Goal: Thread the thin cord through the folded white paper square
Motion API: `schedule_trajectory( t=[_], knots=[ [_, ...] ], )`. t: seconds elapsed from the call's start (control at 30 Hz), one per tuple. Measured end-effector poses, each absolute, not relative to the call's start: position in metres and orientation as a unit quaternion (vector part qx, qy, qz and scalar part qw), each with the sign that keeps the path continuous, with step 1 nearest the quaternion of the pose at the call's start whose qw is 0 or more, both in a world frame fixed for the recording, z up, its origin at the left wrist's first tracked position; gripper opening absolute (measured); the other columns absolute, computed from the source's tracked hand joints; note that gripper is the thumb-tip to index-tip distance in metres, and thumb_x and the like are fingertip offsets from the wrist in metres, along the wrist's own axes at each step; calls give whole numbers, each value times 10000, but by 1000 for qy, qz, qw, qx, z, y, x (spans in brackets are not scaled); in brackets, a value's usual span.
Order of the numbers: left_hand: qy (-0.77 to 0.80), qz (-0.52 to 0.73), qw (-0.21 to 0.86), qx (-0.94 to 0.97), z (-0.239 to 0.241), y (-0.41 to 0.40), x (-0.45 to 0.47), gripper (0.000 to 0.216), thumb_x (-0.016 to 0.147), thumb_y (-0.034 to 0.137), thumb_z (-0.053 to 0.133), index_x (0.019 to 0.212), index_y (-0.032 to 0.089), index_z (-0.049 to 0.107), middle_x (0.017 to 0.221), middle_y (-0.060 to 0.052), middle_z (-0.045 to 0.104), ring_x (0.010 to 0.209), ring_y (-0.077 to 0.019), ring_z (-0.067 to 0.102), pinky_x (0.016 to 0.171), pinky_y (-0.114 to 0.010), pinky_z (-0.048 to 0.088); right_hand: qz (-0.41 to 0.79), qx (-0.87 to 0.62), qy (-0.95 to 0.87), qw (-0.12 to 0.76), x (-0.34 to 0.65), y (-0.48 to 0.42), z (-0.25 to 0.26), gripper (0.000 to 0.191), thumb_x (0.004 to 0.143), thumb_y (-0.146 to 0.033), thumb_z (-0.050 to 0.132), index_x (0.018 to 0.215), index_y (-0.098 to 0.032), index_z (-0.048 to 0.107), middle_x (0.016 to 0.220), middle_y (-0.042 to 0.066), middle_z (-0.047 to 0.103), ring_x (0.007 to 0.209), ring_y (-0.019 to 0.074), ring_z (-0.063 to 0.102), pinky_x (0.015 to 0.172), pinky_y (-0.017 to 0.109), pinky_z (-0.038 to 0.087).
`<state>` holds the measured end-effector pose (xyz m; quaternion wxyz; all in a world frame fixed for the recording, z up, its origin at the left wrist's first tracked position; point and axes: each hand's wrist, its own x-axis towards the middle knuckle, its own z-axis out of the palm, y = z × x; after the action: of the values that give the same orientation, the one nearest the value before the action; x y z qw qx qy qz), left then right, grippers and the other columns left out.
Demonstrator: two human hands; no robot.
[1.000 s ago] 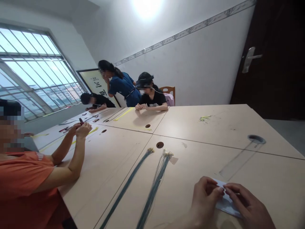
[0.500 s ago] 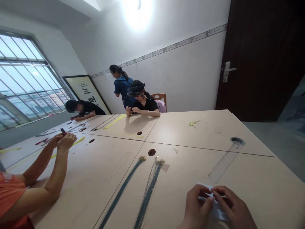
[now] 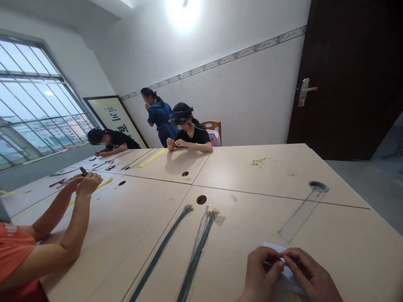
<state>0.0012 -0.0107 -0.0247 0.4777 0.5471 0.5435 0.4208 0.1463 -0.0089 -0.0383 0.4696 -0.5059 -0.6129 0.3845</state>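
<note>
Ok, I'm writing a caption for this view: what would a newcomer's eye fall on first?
Probably the two bundles of dark, thin strands with gold-coloured ends, stretching from the bottom edge up the pale table. Next, at lower right, the wearer's left hand and right hand, fingertips close together over a white sheet. Behind, a dark door fills the upper right.

Near right, over table [image 3: 245, 239]: left hand [image 3: 262, 272] and right hand [image 3: 310, 272], sheet [image 3: 289, 278] beneath. Left of hands, on table: left strand bundle [image 3: 159, 253] beside right strand bundle [image 3: 197, 256], laid near to far. Just beyond far ends: hole [image 3: 201, 200]. Far right: ringed hole [image 3: 318, 186], scraps [image 3: 257, 162] farther left. Beyond table: window [image 3: 34, 100] left, door [image 3: 349, 75] right.
</note>
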Motion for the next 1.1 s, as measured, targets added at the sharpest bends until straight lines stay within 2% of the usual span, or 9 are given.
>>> schedule_trajectory(
  t=[0.3, 0.53, 0.83, 1.1],
  knots=[
    [557, 422, 451, 555, -13, -10, 3, 99, 687, 211, 646, 730, 127, 676, 730, -49, 626, 695, -133, 566, 612, -207, 416, 379, -498, -623, 469, 146, -7, -36, 214, 753, -403, 552, 784, -209, 639, 821, 43, 657, 783, 180, 636, 680, 198, 511],
    [555, 420, 462, 550, -9, -10, 5, 77, 686, 190, 636, 709, 121, 661, 714, -41, 608, 689, -127, 556, 584, -193, 399, 367, -532, -550, 529, 133, -15, -22, 272, 742, -470, 526, 725, -212, 611, 771, 32, 643, 736, 169, 611, 642, 190, 483],
    [558, 417, 466, 545, -8, -11, 4, 98, 710, 213, 610, 715, 120, 639, 723, -41, 596, 706, -126, 539, 598, -201, 389, 416, -532, -557, 483, 138, -13, -27, 235, 746, -439, 550, 753, -210, 605, 822, 29, 633, 779, 167, 598, 667, 189, 474],
    [563, 431, 480, 517, -14, -11, 6, 94, 713, 209, 592, 709, 119, 618, 715, -30, 569, 692, -116, 512, 591, -198, 390, 397, -530, -565, 493, 137, -14, -27, 230, 748, -434, 550, 757, -212, 611, 857, 41, 644, 812, 179, 609, 693, 194, 491]
  ],
)
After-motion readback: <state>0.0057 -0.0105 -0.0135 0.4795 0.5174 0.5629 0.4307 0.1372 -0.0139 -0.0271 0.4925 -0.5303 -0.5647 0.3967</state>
